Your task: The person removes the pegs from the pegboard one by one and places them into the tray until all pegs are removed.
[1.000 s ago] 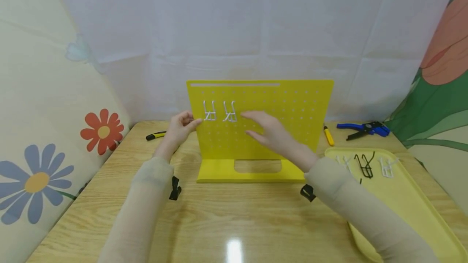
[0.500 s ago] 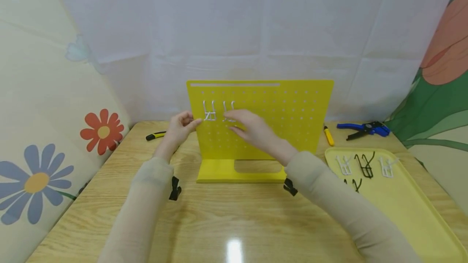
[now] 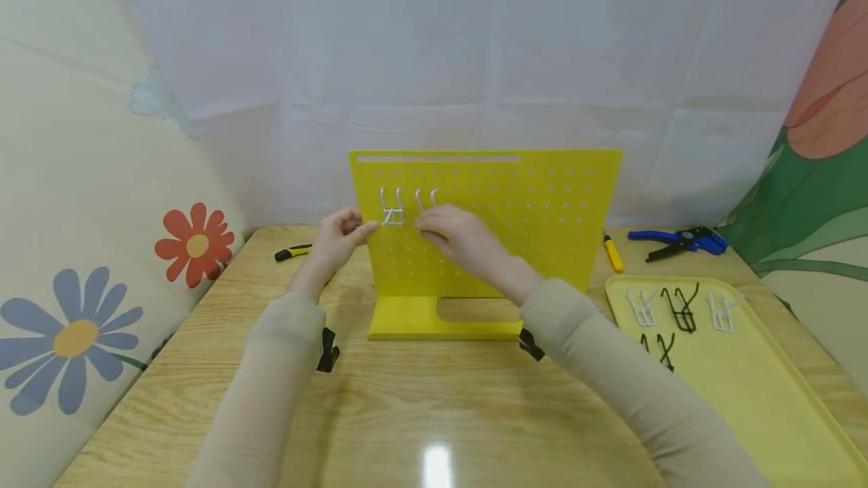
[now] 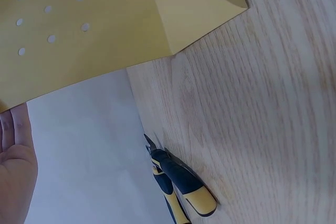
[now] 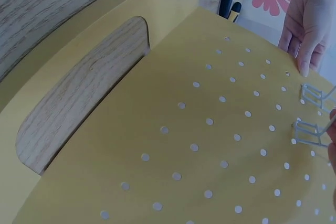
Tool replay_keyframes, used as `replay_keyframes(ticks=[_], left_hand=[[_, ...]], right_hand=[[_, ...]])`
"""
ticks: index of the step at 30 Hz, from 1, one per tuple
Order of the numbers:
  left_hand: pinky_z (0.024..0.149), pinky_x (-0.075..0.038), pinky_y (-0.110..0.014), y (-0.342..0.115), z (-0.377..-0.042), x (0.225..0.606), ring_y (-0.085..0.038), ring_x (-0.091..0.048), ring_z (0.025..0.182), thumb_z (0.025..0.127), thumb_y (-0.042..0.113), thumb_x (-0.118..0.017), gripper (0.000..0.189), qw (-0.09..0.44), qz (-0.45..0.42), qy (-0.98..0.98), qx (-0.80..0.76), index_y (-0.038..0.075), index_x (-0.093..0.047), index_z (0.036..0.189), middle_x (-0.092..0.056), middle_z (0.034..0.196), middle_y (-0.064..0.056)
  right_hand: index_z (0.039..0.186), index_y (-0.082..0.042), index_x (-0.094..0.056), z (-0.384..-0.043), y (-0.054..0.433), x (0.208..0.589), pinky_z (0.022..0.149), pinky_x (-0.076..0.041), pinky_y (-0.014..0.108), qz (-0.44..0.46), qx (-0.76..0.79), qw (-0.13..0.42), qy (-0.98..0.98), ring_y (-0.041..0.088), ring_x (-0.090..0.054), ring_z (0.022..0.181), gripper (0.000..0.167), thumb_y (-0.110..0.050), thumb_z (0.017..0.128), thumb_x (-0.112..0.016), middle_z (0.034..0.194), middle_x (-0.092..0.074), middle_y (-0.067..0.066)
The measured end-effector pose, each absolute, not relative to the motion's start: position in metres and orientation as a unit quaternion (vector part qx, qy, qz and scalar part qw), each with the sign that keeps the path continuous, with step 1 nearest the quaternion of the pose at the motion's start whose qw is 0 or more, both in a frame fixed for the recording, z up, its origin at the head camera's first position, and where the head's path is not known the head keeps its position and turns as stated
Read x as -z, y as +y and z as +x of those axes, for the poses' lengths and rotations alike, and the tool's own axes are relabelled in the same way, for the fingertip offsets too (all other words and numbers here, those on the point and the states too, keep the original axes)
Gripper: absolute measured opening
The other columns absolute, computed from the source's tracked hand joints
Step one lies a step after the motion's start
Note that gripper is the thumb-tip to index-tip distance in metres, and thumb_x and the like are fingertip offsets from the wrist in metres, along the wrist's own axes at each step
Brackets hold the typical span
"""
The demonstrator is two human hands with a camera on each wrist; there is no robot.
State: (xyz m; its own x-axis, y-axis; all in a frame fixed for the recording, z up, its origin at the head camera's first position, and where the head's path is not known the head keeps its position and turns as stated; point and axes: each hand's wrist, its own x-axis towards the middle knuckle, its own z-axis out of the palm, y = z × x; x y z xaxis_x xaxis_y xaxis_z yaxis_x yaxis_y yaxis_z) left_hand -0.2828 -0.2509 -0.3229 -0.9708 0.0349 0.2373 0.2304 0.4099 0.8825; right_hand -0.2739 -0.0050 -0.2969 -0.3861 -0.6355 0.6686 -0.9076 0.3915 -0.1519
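A yellow pegboard (image 3: 502, 254) stands upright on its base. At its left edge my left hand (image 3: 337, 238) grips the board, thumb in front and fingers partly hidden behind. Two white wire pegboard hooks hang side by side at the upper left. The left one, a white hook (image 3: 393, 215), is beside my left thumb. My right hand (image 3: 468, 241) pinches the front of the right one, a white hook (image 3: 435, 194), and hides its lower part in the head view. In the right wrist view only the fingertips (image 5: 333, 124) show at this hook's projecting arm.
On the right, a yellow tray (image 3: 766, 398) holds white hooks (image 3: 721, 315) and black hooks (image 3: 681, 312). Behind it lie blue-handled pliers (image 3: 685, 238) and a yellow-handled tool (image 3: 613, 254). Black-and-yellow pliers (image 4: 184, 179) lie left of the board, on the wooden table (image 3: 407, 405).
My right hand has moved left from beside the second white hook and now pinches it. My left hand keeps its grip on the board's edge.
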Motion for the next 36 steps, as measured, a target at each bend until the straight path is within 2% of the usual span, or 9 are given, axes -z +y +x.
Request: replay_keyframes(ticks=[7, 13, 15, 19, 24, 30, 36], left_hand=[[0.076, -0.055, -0.018, -0.251, -0.283, 0.322, 0.003, -0.061, 0.076, 0.094, 0.017, -0.058, 0.022, 0.09, -0.079, -0.84, 0.529, -0.004, -0.056, 0.099, -0.063, 0.075, 0.021], [0.084, -0.056, -0.035, -0.25, -0.282, 0.321, 0.003, -0.061, 0.076, 0.094, 0.018, -0.058, 0.024, 0.096, -0.083, -0.847, 0.517, -0.005, -0.057, 0.1, -0.065, 0.078, 0.017], [0.083, -0.056, -0.033, -0.25, -0.282, 0.321, 0.003, -0.061, 0.076, 0.094, 0.018, -0.058, 0.024, 0.095, -0.082, -0.848, 0.515, -0.005, -0.057, 0.1, -0.066, 0.08, 0.014], [0.078, -0.056, -0.022, -0.25, -0.281, 0.32, 0.003, -0.061, 0.077, 0.094, 0.019, -0.058, 0.024, 0.092, -0.079, -0.85, 0.513, -0.005, -0.057, 0.1, -0.068, 0.084, 0.008], [0.08, -0.056, -0.023, -0.25, -0.281, 0.32, 0.002, -0.062, 0.077, 0.094, 0.019, -0.058, 0.026, 0.09, -0.08, -0.847, 0.518, -0.006, -0.057, 0.101, -0.07, 0.087, 0.003], [0.078, -0.056, -0.021, -0.25, -0.281, 0.321, 0.002, -0.061, 0.076, 0.094, 0.018, -0.058, 0.026, 0.089, -0.084, -0.843, 0.524, -0.006, -0.056, 0.102, -0.067, 0.081, 0.012], [0.081, -0.056, -0.027, -0.25, -0.281, 0.321, 0.001, -0.061, 0.076, 0.094, 0.02, -0.058, 0.026, 0.089, -0.08, -0.847, 0.519, -0.005, -0.057, 0.101, -0.064, 0.077, 0.017]], right_hand=[[0.101, -0.001, -0.071, -0.274, -0.005, 0.298, 0.092, -0.052, 0.024, 0.494, -0.238, 0.287, -0.785, 0.022, -0.065, 0.102, 0.015, -0.004, 0.089, -0.063, 0.106, -0.07, 0.011], [0.099, 0.001, -0.071, -0.274, -0.006, 0.298, 0.091, -0.052, 0.024, 0.504, -0.248, 0.303, -0.77, 0.023, -0.065, 0.1, 0.014, 0.0, 0.088, -0.062, 0.104, -0.07, 0.012], [0.099, 0.002, -0.07, -0.274, -0.006, 0.298, 0.09, -0.052, 0.024, 0.508, -0.253, 0.305, -0.765, 0.023, -0.065, 0.1, 0.014, 0.001, 0.088, -0.062, 0.103, -0.07, 0.013], [0.1, 0.003, -0.069, -0.271, -0.007, 0.296, 0.09, -0.052, 0.023, 0.512, -0.256, 0.304, -0.762, 0.023, -0.065, 0.1, 0.015, 0.002, 0.088, -0.062, 0.103, -0.069, 0.013], [0.101, 0.003, -0.068, -0.266, -0.008, 0.294, 0.09, -0.052, 0.023, 0.518, -0.257, 0.297, -0.76, 0.023, -0.064, 0.099, 0.015, 0.002, 0.089, -0.06, 0.102, -0.069, 0.013], [0.102, 0.003, -0.067, -0.262, -0.004, 0.291, 0.091, -0.052, 0.021, 0.53, -0.278, 0.313, -0.737, 0.023, -0.065, 0.097, 0.016, 0.005, 0.088, -0.06, 0.101, -0.068, 0.014], [0.102, 0.004, -0.067, -0.254, 0.008, 0.288, 0.091, -0.051, 0.019, 0.536, -0.319, 0.34, -0.704, 0.025, -0.065, 0.096, 0.017, 0.007, 0.086, -0.061, 0.1, -0.068, 0.016]])
